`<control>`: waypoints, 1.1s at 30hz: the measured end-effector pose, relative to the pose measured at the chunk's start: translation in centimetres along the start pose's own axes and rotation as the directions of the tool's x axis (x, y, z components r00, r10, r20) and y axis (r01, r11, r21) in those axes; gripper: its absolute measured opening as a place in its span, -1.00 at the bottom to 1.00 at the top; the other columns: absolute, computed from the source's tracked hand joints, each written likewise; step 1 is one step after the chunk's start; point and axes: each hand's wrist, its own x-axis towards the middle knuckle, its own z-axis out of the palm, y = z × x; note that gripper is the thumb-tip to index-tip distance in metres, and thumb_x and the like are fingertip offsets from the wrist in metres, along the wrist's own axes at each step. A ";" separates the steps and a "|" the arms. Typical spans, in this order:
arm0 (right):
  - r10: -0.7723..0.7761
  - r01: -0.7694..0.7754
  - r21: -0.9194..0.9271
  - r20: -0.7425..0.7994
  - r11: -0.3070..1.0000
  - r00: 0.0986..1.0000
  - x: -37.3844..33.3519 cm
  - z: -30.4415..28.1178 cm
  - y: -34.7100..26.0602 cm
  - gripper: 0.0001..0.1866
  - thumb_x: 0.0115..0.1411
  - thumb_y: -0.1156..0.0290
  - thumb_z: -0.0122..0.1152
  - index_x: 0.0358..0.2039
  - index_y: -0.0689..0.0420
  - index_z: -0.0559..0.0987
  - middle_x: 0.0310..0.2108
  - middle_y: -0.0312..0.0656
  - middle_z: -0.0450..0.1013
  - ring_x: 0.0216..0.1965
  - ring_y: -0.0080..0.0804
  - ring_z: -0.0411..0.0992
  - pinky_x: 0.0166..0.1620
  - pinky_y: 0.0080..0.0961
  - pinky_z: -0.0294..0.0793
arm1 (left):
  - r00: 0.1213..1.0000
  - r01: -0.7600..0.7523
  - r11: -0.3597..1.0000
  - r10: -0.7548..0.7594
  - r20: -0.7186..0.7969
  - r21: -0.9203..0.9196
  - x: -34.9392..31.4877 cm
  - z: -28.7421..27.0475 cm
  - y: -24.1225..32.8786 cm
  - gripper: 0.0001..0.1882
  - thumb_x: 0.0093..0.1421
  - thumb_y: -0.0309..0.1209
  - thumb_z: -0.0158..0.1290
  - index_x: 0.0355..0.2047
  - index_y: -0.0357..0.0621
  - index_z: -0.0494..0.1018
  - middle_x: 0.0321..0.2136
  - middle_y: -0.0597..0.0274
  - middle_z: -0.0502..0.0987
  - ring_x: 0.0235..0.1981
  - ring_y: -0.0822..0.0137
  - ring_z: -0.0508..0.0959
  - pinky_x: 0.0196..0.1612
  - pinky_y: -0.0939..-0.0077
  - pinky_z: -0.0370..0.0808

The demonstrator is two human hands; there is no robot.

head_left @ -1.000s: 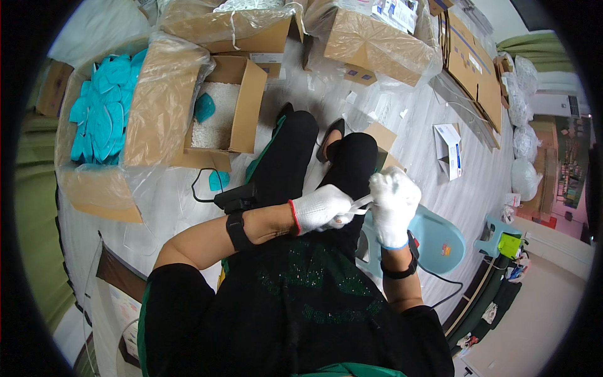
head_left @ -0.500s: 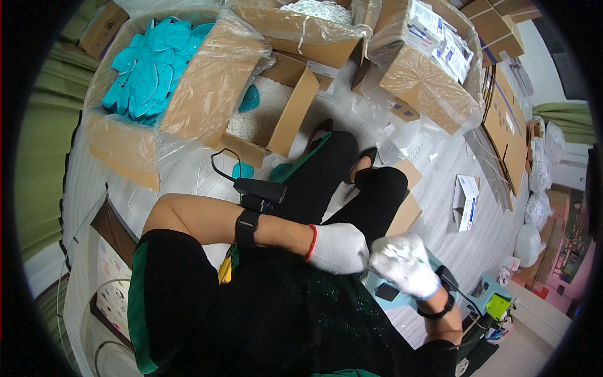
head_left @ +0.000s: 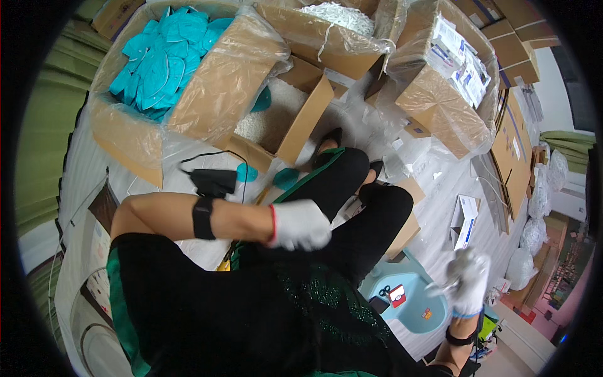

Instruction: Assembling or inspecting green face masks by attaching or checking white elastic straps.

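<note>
My left hand [head_left: 301, 225], in a white glove with a red cuff, is over my lap. Its fingers are curled closed, and whatever they may hold is hidden. My right hand [head_left: 465, 279], in a white glove with a blue cuff, is out to the right, smeared by motion. A pale blur shows at its fingers, too unclear to name. Closest to it is a light blue plastic stool [head_left: 422, 322], bearing black-handled scissors [head_left: 384, 291], a small red-and-white box [head_left: 397, 296] and a flat black object [head_left: 378, 305].
Ahead stand cartons: one of teal mask-like pieces [head_left: 160, 63], one of white cords [head_left: 342, 17], one of white packets [head_left: 461, 60]. A smaller open carton [head_left: 304, 122] sits between my feet and them. Flattened cardboard [head_left: 512, 147] leans at right.
My hands were together over my lap and are now wide apart. The left moved left and away from me; the right swung right, uncovering the blue stool.
</note>
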 end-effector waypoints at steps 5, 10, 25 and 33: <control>0.348 -0.170 0.601 -0.193 0.781 0.917 4.0 4.6 -0.7 -0.81 0.06 0.52 0.07 -0.59 -0.02 0.28 -0.68 -0.48 0.16 -0.75 -0.70 0.13 -0.69 -0.73 0.07 | 0.894 -0.308 0.551 -0.112 -0.434 -0.775 3.2 -10.4 -7.3 -0.96 0.00 -0.46 -0.06 -0.49 -0.10 0.37 -0.63 0.40 0.29 -0.80 0.59 0.12 -0.80 0.69 -0.03; 0.331 -0.227 0.703 -0.012 0.674 0.943 4.5 6.6 4.0 -0.91 0.20 0.38 0.06 -0.42 0.00 0.35 -0.61 -0.36 0.25 -0.71 -0.62 0.18 -0.68 -0.69 0.18 | 0.868 -0.462 0.455 0.052 -0.495 -0.762 2.9 -14.8 -8.5 -0.89 0.04 -0.47 -0.09 -0.37 -0.14 0.33 -0.61 0.44 0.22 -0.72 0.63 0.11 -0.71 0.75 0.05; 0.125 -0.353 0.924 0.336 0.150 0.933 12.2 15.7 4.0 -0.69 0.29 0.14 0.02 -0.51 0.05 0.38 -0.58 -0.17 0.42 -0.46 -0.23 0.45 -0.28 -0.16 0.52 | 0.359 -0.237 0.843 0.538 -0.763 0.484 7.5 -14.9 -5.7 -0.65 0.18 -0.41 0.02 -0.06 -0.35 0.42 -0.06 0.08 0.50 -0.03 0.31 0.50 0.01 0.51 0.43; -0.104 -0.336 0.936 0.325 -0.107 0.940 14.1 20.1 3.0 -0.74 0.28 0.16 0.03 -0.18 0.06 0.47 -0.22 -0.28 0.49 -0.15 -0.41 0.45 -0.09 -0.40 0.46 | 0.546 -0.321 0.832 0.553 -0.629 0.452 13.4 -3.7 1.8 -0.64 0.11 -0.32 0.15 -0.15 -0.28 0.40 -0.25 0.04 0.56 -0.19 0.25 0.57 -0.12 0.42 0.47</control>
